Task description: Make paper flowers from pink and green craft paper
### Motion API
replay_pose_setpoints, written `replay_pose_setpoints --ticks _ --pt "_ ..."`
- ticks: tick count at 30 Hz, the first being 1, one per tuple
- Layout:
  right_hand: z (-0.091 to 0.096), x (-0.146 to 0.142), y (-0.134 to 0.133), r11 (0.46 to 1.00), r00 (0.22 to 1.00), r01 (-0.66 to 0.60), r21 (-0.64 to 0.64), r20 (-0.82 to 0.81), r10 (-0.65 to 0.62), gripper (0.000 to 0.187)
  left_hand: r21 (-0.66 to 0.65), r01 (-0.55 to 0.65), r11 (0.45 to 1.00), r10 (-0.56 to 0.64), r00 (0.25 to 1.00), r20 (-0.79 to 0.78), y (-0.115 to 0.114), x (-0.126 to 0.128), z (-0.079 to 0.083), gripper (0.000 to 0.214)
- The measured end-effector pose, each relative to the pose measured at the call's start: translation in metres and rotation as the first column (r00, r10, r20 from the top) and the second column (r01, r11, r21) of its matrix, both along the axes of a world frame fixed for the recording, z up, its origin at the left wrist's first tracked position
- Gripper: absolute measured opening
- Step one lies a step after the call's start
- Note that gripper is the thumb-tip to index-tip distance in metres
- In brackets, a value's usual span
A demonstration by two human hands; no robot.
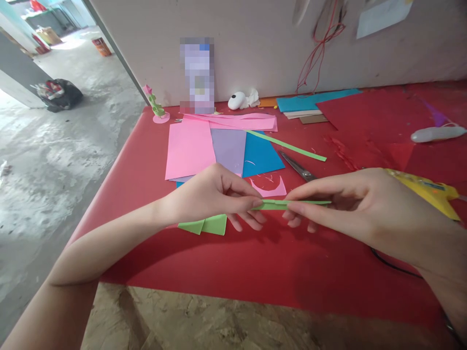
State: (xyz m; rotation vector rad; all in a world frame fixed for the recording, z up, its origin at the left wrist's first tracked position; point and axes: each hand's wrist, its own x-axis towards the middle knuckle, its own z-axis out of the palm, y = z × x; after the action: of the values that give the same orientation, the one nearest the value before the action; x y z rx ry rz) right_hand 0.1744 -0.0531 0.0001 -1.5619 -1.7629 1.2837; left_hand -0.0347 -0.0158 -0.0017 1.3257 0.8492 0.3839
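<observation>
Both hands pinch a narrow folded green paper strip [277, 204] above the red table cover [233, 262]. My left hand [215, 197] holds its left end between thumb and fingers. My right hand [346, 204] grips the right part, thumb on top. A folded green paper piece [206, 225] lies on the table just under my left wrist. Scissors [297, 166] lie just behind the hands, and a pink curved offcut [272, 187] lies beside them.
Pink [188, 148], purple [229, 148] and blue sheets [260, 155] lie behind the hands, with a long green strip [288, 146]. A yellow glue gun [426, 189] sits at right, its black cord trailing. A small paper flower [155, 104] stands at the back left. The table's left edge drops to a concrete floor.
</observation>
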Motion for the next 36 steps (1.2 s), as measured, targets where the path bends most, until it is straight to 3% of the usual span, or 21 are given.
replay_pose_setpoints --ticks 5,9,13,15,20,31,36 --pt "-0.005 -0.004 -0.001 0.993 0.994 -0.106 0.045 0.044 0.104 0.023 0.242 0.125 0.962 -0.095 0.987 -0.129 -0.005 0.0 -0.002 0.018" --pt "-0.006 -0.009 -0.001 0.994 0.997 -0.07 0.082 -0.016 0.071 0.017 0.429 0.181 0.885 -0.091 0.971 -0.222 -0.011 -0.001 -0.002 0.021" --pt "-0.007 -0.012 -0.003 0.989 0.999 -0.03 0.146 -0.038 0.036 0.013 0.555 0.153 0.818 -0.033 0.975 -0.221 -0.014 0.0 -0.002 0.018" --pt "-0.007 -0.012 -0.005 0.979 0.999 -0.01 0.202 -0.033 0.017 0.012 0.512 0.121 0.85 -0.041 0.985 -0.165 -0.014 0.0 -0.002 0.02" --pt "-0.004 -0.013 -0.009 0.935 1.0 0.03 0.355 -0.003 -0.031 0.01 0.259 0.032 0.965 -0.029 0.999 -0.013 -0.009 0.003 0.0 0.031" --pt "-0.01 -0.011 -0.014 0.785 0.991 0.016 0.619 0.095 -0.094 0.015 0.187 -0.045 0.981 0.031 0.996 0.079 -0.014 0.002 -0.005 0.013" --pt "-0.006 -0.011 -0.014 0.839 0.993 -0.012 0.545 0.108 -0.056 0.018 0.214 -0.008 0.977 -0.007 0.998 0.069 -0.015 0.002 -0.003 0.016"
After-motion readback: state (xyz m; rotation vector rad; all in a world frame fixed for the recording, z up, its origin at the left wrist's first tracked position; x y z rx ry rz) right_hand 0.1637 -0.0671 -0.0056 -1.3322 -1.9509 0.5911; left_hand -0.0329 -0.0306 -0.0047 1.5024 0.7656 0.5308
